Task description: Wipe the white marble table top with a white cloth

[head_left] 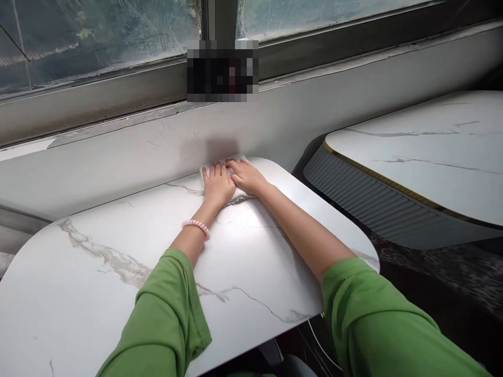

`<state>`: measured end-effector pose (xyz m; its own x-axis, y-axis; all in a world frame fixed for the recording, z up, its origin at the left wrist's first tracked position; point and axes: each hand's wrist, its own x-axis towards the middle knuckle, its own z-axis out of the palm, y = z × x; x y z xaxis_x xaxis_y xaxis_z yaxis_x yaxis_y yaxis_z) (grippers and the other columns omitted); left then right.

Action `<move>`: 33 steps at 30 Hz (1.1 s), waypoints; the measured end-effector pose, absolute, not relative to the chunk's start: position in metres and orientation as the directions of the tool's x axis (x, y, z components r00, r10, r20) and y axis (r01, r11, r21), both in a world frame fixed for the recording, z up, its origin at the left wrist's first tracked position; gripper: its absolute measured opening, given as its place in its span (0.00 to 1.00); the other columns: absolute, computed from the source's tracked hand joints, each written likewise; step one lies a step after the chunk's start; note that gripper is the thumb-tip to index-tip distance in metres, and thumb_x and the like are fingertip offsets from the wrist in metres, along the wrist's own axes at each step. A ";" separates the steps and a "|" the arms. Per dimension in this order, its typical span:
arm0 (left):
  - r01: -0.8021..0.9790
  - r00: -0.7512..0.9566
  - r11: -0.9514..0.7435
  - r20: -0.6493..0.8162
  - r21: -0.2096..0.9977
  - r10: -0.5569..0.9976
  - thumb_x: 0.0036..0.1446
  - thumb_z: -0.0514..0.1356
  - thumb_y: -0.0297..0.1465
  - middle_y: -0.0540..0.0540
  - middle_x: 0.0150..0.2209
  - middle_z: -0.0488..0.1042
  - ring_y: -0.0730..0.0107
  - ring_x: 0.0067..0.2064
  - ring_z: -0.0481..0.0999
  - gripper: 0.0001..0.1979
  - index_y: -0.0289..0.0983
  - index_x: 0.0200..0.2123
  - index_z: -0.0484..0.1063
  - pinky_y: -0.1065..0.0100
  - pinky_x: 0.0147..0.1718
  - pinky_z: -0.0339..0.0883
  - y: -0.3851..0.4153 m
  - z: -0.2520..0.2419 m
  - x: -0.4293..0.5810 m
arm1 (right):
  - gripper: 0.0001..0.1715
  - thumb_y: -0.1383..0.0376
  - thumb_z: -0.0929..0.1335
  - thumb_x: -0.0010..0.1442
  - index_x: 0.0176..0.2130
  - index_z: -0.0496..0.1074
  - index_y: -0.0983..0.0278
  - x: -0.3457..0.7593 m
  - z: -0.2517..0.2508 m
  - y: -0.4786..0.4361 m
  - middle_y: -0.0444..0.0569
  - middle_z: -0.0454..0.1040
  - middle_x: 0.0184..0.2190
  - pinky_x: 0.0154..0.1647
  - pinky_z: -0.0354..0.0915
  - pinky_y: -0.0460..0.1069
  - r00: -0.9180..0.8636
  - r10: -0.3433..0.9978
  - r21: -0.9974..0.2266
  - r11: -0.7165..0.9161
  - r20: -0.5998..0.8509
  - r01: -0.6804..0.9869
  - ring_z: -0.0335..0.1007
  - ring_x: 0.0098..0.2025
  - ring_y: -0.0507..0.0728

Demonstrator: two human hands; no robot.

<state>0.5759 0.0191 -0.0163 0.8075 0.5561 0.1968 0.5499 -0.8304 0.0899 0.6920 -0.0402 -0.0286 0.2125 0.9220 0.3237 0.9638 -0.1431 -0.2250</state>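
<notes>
My left hand (218,185) lies flat on a thin white cloth or wipe (229,171) at the far edge of a white marble-patterned table (118,230). Its fingers are spread and point toward the wall. Beside it, touching near the thumb, my right hand (247,177) also presses down on the cloth with fingers stretched out across it. Most of the cloth is hidden under both palms, with only its far edge and bits between the hands showing. A pink coiled band (197,228) circles my left wrist.
Behind the table runs a pale wall (157,146) under dirty windows (98,42). A pixelated dark patch (222,71) covers something at the sill. To the right, past a dark gap, stands a second marbled table (424,136) with a ribbed grey side. A white cable (320,343) hangs below the near edge.
</notes>
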 end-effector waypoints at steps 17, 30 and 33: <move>0.411 0.900 -0.908 0.123 0.077 0.418 0.66 0.39 0.34 0.36 0.68 0.47 0.53 0.69 0.42 0.29 0.25 0.66 0.49 0.45 0.65 0.36 -0.117 -0.013 0.465 | 0.30 0.67 0.55 0.58 0.59 0.61 0.72 0.581 -0.024 -0.201 0.60 0.58 0.65 0.67 0.49 0.61 0.229 0.936 -0.205 -0.177 0.267 0.963 0.49 0.67 0.61; 0.326 0.940 -0.945 0.091 0.041 0.328 0.65 0.42 0.33 0.32 0.68 0.46 0.49 0.69 0.42 0.30 0.22 0.66 0.50 0.41 0.65 0.36 -0.156 -0.007 0.408 | 0.31 0.68 0.56 0.56 0.58 0.62 0.73 0.521 -0.023 -0.246 0.61 0.59 0.64 0.67 0.50 0.63 0.247 0.922 -0.207 -0.191 0.297 0.960 0.50 0.67 0.62; 0.331 0.940 -0.942 0.070 0.060 0.335 0.65 0.42 0.33 0.34 0.68 0.45 0.52 0.69 0.42 0.30 0.23 0.66 0.49 0.42 0.65 0.36 -0.152 -0.005 0.409 | 0.30 0.68 0.56 0.56 0.57 0.63 0.71 0.522 -0.024 -0.241 0.61 0.60 0.64 0.66 0.51 0.63 0.259 0.920 -0.198 -0.206 0.294 0.958 0.51 0.67 0.62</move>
<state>0.4092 -0.1518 -0.0053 0.9398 0.3346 0.0696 0.3309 -0.9418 0.0597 0.5216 -0.2406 -0.0237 0.2590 0.9200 0.2940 0.9582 -0.2065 -0.1981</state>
